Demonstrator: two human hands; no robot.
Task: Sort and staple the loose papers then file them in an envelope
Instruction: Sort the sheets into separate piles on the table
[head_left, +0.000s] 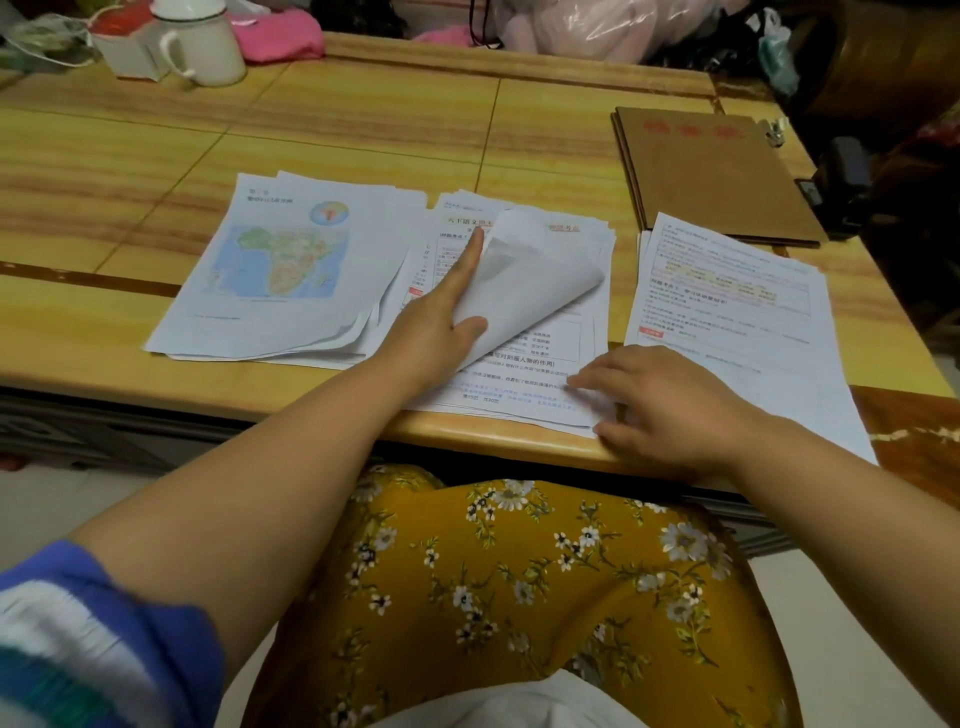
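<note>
Three piles of printed papers lie on the wooden table. The left pile shows a map of Africa on top. On the middle pile, one sheet is curled up and over, and my left hand holds its lifted edge between thumb and straight fingers. My right hand rests with spread fingers on that pile's near right corner at the table edge. The right pile has highlighted text. A brown envelope lies at the far right, with a stapler beside its far corner.
A white mug and a white box stand at the far left. Pink cloth and plastic bags crowd the back edge. A dark object sits right of the envelope. My lap in yellow floral fabric is below.
</note>
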